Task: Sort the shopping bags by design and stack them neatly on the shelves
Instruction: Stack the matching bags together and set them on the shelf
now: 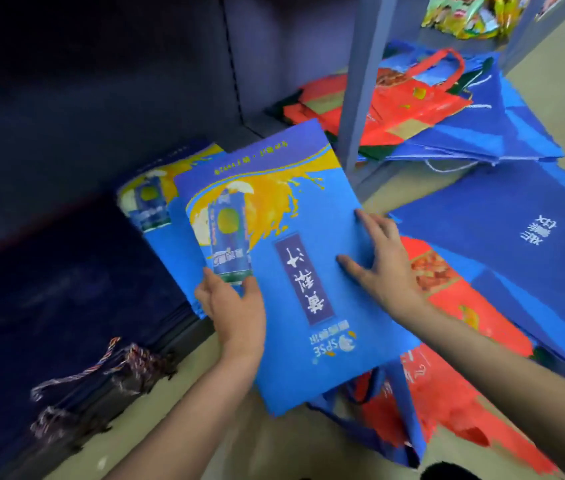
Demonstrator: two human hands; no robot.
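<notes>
While the left hand grips the blue bag at its left edge, thumb on top, the right hand lies flat with straight fingers on its right side. This bag partly hides a matching stack on the shelf. Its handles are hidden; red bags lie right on the floor.

The held blue bag hides most of the matching stack; small print blurs.
</notes>
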